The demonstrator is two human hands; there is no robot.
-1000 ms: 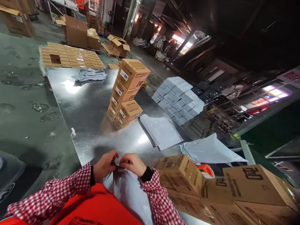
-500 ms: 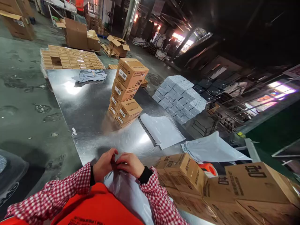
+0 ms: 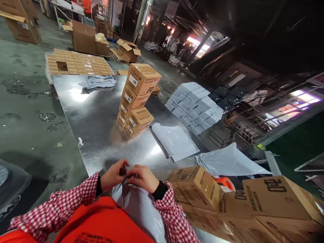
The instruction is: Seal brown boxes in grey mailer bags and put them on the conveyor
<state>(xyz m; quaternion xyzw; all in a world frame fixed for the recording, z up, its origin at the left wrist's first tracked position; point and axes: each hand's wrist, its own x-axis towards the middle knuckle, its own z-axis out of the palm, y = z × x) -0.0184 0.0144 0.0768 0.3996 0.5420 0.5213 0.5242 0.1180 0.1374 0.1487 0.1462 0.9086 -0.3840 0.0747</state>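
Note:
Both my hands meet at the near edge of a shiny metal table (image 3: 96,111). My left hand (image 3: 113,175) and my right hand (image 3: 143,178) pinch the top edge of a grey plastic mailer bag (image 3: 141,209) that hangs down against my orange vest. Fingertips of the two hands nearly touch over the bag's mouth. Just right of my right wrist stands a brown cardboard box (image 3: 199,185). What the bag holds is hidden.
A stack of small brown boxes (image 3: 138,98) stands mid-table. Flat grey mailers (image 3: 174,140) lie to its right, a folded grey cloth (image 3: 98,81) at the far end. Larger cartons (image 3: 275,199) and an orange tape roll (image 3: 224,183) crowd the right. Grey parcels (image 3: 194,106) pile beyond.
My hands stay at the bag's top edge; the left fingers have lifted and curled slightly. The view has shifted a little.

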